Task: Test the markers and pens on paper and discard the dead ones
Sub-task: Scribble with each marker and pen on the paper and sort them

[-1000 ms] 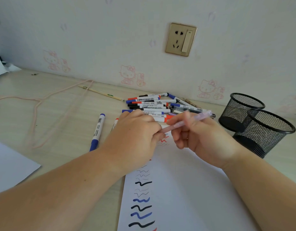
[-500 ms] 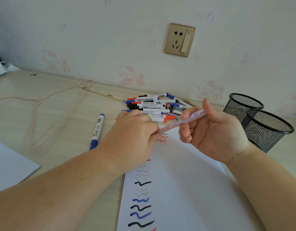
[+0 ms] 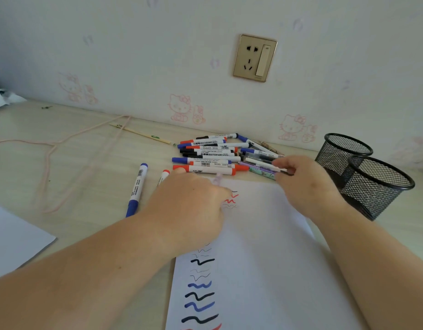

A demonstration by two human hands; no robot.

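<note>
the right hand (image 3: 305, 184) pinches a thin pen (image 3: 280, 169) at the pile's (image 3: 210, 153) three o'clock edge, its long axis nine-to-three. the left hand (image 3: 189, 206) holds something small and pale, too blurred to name, over the paper (image 3: 265, 270).

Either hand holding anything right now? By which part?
Left hand holds a pale pink pen, gripped low on its barrel. Right hand pinches a white pen at its end.

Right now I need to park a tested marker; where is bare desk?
Bare desk lies between the pink cord and the lone blue marker. It is crowded by the marker pile and mesh cups.
</note>
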